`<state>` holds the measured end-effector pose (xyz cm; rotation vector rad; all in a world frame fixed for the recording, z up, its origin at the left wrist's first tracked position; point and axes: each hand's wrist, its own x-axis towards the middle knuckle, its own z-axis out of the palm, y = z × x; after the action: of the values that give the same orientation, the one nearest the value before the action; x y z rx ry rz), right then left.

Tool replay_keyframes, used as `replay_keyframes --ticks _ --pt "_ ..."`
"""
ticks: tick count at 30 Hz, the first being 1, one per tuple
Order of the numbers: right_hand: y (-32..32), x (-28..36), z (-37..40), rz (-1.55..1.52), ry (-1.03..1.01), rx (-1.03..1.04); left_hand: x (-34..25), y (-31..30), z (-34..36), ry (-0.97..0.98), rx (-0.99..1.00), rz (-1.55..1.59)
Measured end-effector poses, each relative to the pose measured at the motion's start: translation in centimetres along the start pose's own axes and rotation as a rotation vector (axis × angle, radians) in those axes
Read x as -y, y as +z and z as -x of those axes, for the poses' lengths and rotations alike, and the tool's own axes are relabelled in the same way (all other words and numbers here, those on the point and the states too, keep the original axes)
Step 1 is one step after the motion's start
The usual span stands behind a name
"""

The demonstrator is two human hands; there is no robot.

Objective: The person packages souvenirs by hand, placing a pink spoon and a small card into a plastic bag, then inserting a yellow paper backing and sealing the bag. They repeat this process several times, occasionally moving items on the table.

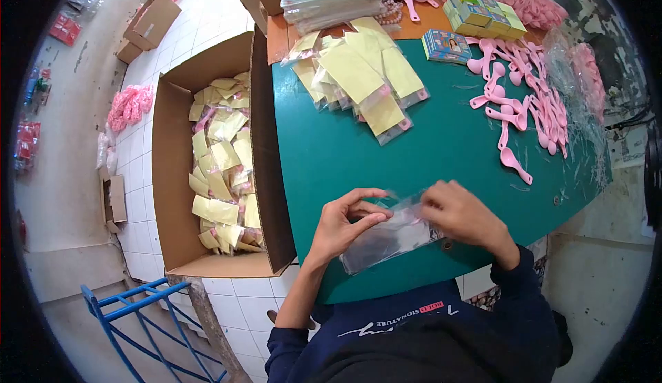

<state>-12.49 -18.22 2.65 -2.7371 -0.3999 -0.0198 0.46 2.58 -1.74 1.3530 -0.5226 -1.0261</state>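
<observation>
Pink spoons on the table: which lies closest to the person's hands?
The lone pink spoon at the scatter's near end, just beyond the right hand; the others lie farther away.

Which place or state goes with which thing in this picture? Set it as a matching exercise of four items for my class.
1. clear bag
2. pink spoons
3. cardboard box
4. blue frame

a. full of yellow packets, beside the green table
b. held between left hand and right hand
c. picture's bottom left corner
d. scattered on the table's right side

Pairs: 1-b, 2-d, 3-a, 4-c
</observation>
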Motion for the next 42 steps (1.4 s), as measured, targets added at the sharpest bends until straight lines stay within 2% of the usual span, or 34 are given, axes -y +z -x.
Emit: replay_keyframes --ticks 2,3,6,7,9,14,18,20,23,24,27,29,32,34,36,38,39,40,41,42 --pt "-2.0 -0.2 0.1 -0.220 0.167 -0.167 -0.1 0.1 0.0 -0.012 -0.006 0.016" --pt "-2.7 -0.6 0.2 -0.262 0.207 -0.334 -0.3 0.2 0.0 -0.018 -0.007 0.025" --pt "-2.8 0.8 0.0 -0.738 0.575 -0.710 -0.6 0.5 0.0 -0.013 0.025 0.014" --pt "-2.4 1.3 -0.9 -0.823 0.552 -0.823 -0.8 0.6 -0.1 -0.022 0.035 0.024" --pt "-1.8 2.0 -1.8 -0.852 0.543 -0.843 -1.2 0.9 -0.1 -0.040 0.048 0.043" --pt "-0.7 3.1 -2.6 -0.907 0.531 -0.870 -1.8 1.1 0.2 -0.055 0.051 -0.027" --pt "-0.7 3.5 -2.8 -0.839 0.479 -0.775 -2.1 1.4 0.5 -0.072 0.008 0.007" --pt "-0.5 3.3 -2.5 -0.811 0.427 -0.737 -2.0 1.6 0.4 -0.009 0.025 0.024" --pt "-1.2 2.7 -2.1 -0.627 0.294 -0.526 -1.7 1.9 -0.1 0.128 0.025 -0.001" --pt "-1.4 2.9 -2.2 -0.649 0.321 -0.576 -1.7 2.0 -0.2 0.181 0.022 -0.018" --pt "-1.8 3.7 -2.1 -0.715 0.388 -0.691 -5.5 1.4 0.1 -0.126 0.223 -0.427" --pt "-2.0 3.9 -1.9 -0.764 0.410 -0.720 -4.3 1.3 0.1 0.001 0.220 -0.368" --pt "-2.9 2.6 -2.1 -0.537 0.104 -0.578 -3.9 1.4 0.2 0.091 0.165 -0.199" --pt "-4.4 1.1 -3.7 -0.478 -0.178 -0.413 -4.3 1.5 0.1 0.129 0.133 -0.026" --pt "-5.7 -2.3 -5.4 -0.728 -0.191 -0.324 -5.1 1.7 0.4 0.170 0.128 0.180" --pt "-7.0 -11.1 -6.9 -0.445 0.092 -0.426 -4.8 1.2 0.4 0.250 0.195 0.086" --pt "-6.0 -18.0 -7.7 -0.114 0.471 -0.648 -4.8 0.9 0.6 0.287 0.226 0.037" --pt "-6.6 -21.8 -8.2 0.053 0.575 -0.640 -4.9 0.9 0.9 0.276 0.240 0.031" --pt "-5.6 -27.6 -8.0 0.059 0.639 -0.678 -5.0 1.1 1.2 0.271 0.250 0.024" --pt "-4.3 -31.0 -7.6 0.192 0.762 -0.554 -5.2 1.1 1.5 0.266 0.255 0.017"
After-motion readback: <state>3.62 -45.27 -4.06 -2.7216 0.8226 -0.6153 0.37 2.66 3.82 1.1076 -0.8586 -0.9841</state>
